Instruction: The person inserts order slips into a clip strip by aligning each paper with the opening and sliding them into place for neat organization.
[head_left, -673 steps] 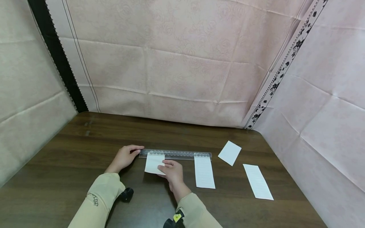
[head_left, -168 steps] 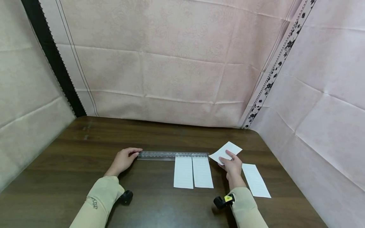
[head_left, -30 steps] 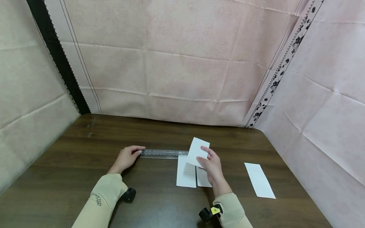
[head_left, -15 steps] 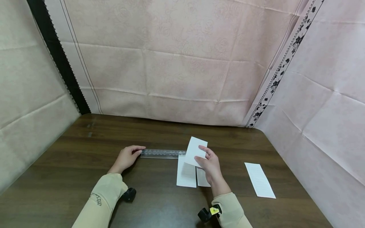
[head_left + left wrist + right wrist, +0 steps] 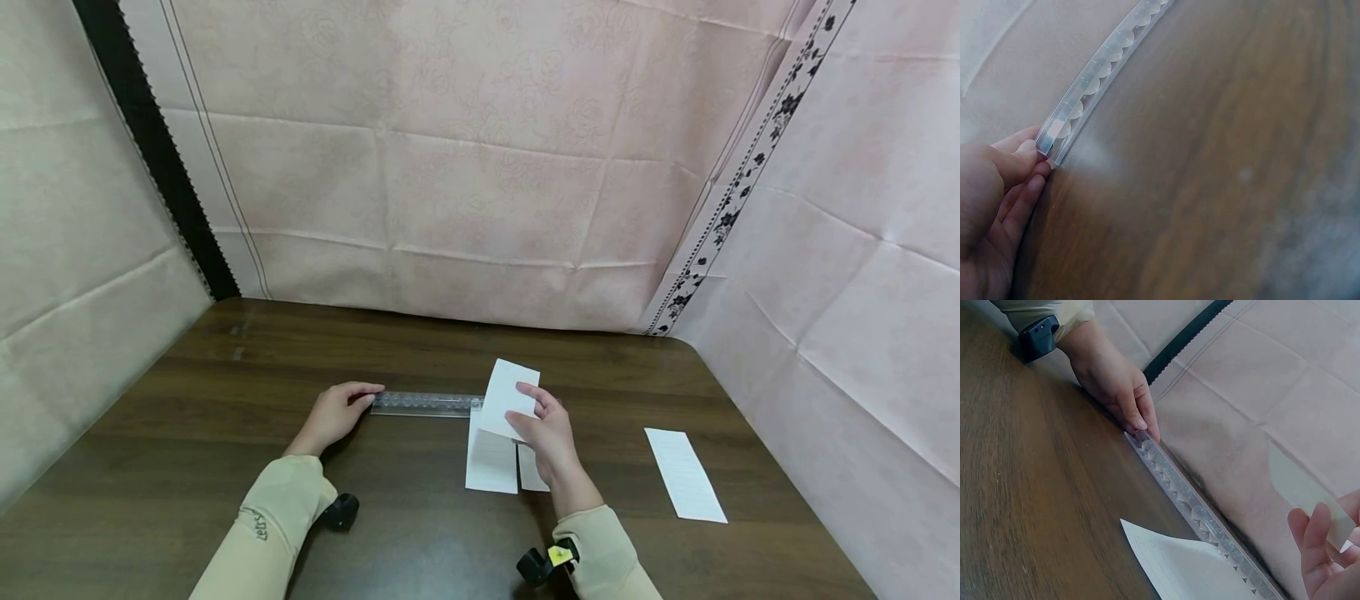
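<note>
My left hand [image 5: 335,417] pinches the left end of a clear plastic ruler [image 5: 427,405] with a scalloped pattern, lying across the table. In the left wrist view, thumb and fingers grip the ruler's end [image 5: 1054,134]. My right hand [image 5: 549,433] holds a small white paper card [image 5: 504,398] between thumb and fingers, raised and tilted over the ruler's right part. Below the card, two white paper strips lie side by side, the left strip [image 5: 489,462] showing more than the right strip [image 5: 531,471]. Their top ends at the ruler are largely hidden by the card.
Another white paper strip [image 5: 686,475] lies by itself on the right of the brown wooden table [image 5: 405,533]. Pale cloth [image 5: 480,192] hangs behind the table and along both sides. A black camera [image 5: 341,512] sits on the left wrist, another camera [image 5: 536,567] on the right.
Earlier, my right hand brought a strip beside the other at the ruler, then picked up the card from the right. Over the last second the card drifts slightly left; my left hand stays put.
</note>
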`<state>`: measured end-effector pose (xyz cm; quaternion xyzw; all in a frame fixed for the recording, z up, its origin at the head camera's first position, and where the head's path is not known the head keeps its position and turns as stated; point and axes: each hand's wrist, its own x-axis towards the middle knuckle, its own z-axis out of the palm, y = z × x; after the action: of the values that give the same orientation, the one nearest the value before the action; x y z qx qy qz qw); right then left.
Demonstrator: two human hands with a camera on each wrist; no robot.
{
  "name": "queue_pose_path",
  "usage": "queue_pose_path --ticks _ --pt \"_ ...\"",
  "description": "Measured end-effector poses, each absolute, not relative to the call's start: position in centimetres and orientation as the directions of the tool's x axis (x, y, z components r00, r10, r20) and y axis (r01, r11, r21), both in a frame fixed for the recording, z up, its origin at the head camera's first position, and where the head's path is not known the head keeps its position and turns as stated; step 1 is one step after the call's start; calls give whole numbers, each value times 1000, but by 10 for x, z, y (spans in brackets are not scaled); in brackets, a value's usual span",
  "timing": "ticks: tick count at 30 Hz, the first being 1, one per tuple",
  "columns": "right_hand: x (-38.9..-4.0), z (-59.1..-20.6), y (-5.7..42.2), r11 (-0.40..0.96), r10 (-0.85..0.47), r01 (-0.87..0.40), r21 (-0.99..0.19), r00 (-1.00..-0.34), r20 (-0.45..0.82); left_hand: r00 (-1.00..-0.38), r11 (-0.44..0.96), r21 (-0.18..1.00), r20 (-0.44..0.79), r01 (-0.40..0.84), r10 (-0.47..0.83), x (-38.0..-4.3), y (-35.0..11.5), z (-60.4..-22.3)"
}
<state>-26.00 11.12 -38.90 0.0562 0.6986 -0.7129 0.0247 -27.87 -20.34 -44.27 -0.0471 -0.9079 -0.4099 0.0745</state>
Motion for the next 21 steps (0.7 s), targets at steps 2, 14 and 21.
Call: queue_pose_path --ticks 2,14,21 --pt "-260 -389 110 -22 38 114 -993 -993 -115 -983 661 735 180 152 26 -279 -203 -443" --pt "-257 -388 100 3 7 122 -993 -992 -122 -981 671 723 191 163 33 -278 -204 -443" --pt "-255 -389 95 -16 -3 122 -992 -992 -122 -980 671 723 199 166 28 -278 -204 -442"
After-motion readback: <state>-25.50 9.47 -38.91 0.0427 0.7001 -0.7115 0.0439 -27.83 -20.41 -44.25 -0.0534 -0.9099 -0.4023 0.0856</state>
